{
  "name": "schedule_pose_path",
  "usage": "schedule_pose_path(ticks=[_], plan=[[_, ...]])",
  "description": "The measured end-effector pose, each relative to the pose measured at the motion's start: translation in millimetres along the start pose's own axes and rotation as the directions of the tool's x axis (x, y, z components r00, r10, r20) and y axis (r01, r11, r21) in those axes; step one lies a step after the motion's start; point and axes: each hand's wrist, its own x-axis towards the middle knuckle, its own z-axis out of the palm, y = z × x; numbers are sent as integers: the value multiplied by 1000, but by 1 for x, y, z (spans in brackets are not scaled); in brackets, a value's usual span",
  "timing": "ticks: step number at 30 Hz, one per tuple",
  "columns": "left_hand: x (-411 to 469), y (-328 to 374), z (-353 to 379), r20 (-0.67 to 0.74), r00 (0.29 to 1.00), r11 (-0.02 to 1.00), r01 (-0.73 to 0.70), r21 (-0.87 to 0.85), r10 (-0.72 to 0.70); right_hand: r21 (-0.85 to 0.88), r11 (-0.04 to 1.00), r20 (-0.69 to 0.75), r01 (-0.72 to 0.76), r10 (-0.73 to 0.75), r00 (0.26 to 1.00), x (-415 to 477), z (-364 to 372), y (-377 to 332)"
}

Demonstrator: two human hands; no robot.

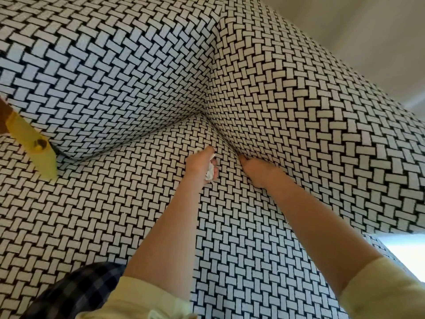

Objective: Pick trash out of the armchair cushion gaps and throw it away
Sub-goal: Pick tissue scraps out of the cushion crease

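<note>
Two bare hands reach into the back corner of a black-and-white woven armchair (pixel 299 93). The left hand (pixel 200 162) is closed tight around a wad of white crumpled paper (pixel 209 173), which pokes out above and below the fist, just over the seat cushion (pixel 103 215). The right hand (pixel 254 169) is pushed into the gap where the seat meets the chair's right side. Its fingers are hidden in the crack, so I cannot tell if they are apart or together. A yellow banana peel (pixel 34 146) sticks out of the gap under the back cushion, far to the left.
</note>
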Motion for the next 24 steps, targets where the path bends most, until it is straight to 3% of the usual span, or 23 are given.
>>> schedule_pose_path(ticks=[9,16,24], plan=[[-7,-8,-9,-9,999,989,-47,140,49,-37,999,-16,-33,32,999,-1,0,-4],[-13,-13,-7,-62,996,983,-51,176,63,-143,989,-182,-26,0,983,-13,6,-6],[-13,-11,-7,-36,999,984,-27,176,34,-81,996,-243,-47,26,970,-15,16,-5]])
